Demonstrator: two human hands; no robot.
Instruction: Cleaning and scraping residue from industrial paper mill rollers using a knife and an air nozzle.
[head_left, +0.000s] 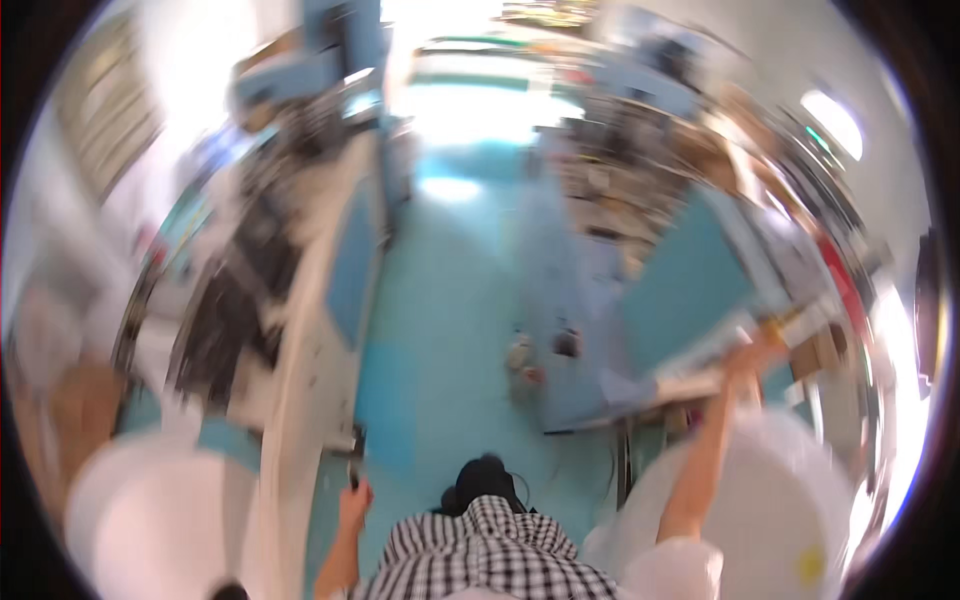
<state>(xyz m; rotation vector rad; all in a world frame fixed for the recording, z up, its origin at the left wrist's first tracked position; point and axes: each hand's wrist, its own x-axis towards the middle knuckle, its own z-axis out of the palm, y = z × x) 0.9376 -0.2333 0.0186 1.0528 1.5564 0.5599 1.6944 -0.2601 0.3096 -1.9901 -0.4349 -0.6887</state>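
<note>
1. Reaching up from the lower edge, the left forearm (340, 560) slants slightly rightward, below and well to the left of the teal panel (690, 280); the black-and-white checked garment (485, 550) lies below the panel too, nearer to it than this arm.
2. At its end, the left hand (356, 500) has fingers that look curled, with a small dark object (352, 476) at their top; blur hides whether they grip it, so I cannot tell.
3. Out of a white sleeve (685, 568) below the panel, the right forearm (698, 470) stretches long and nearly straight toward the panel's near right corner, passing over a large white tub (770, 510).
4. Just beside that corner, the right hand (756, 354) is spread along the bench's near edge; its grip is too smeared to tell, as is any contact with the panel.
5. Left of the panel runs the bench's blue-grey side (570, 310), then the turquoise floor (440, 270).
</note>
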